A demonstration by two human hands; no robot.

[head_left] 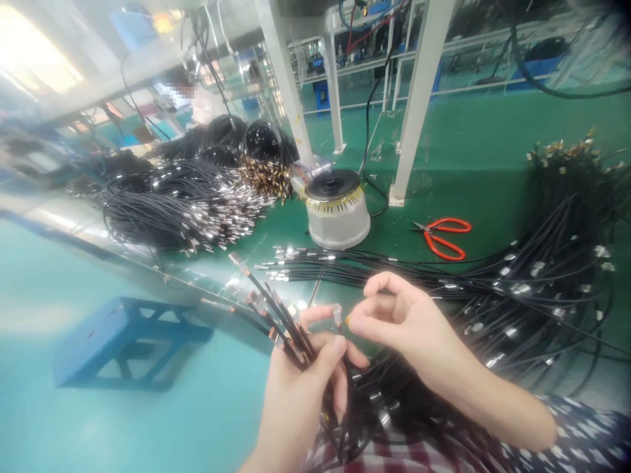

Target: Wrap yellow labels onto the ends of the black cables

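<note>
My left hand point(315, 368) is wrapped round a bunch of black cables point(283, 312) whose metal-tipped ends fan out up and to the left. One cable end with a pale, clear-looking tip point(337, 315) stands apart from the bunch, by the left fingertips. Just right of that tip, my right hand point(401, 318) has thumb and fingertips pinched together. A tiny yellowish spot shows at the pinch; what it is I cannot make out. Below both hands, more black cables point(384, 401) lie over a checked cloth.
On the green bench stands a round white device point(338, 223) with a black top and yellow strips. Orange-handled scissors point(446, 240) lie to its right. Cable piles lie left point(172, 203) and right point(557, 230). A blue stool point(128, 345) is on the floor; a person point(202, 105) sits beyond.
</note>
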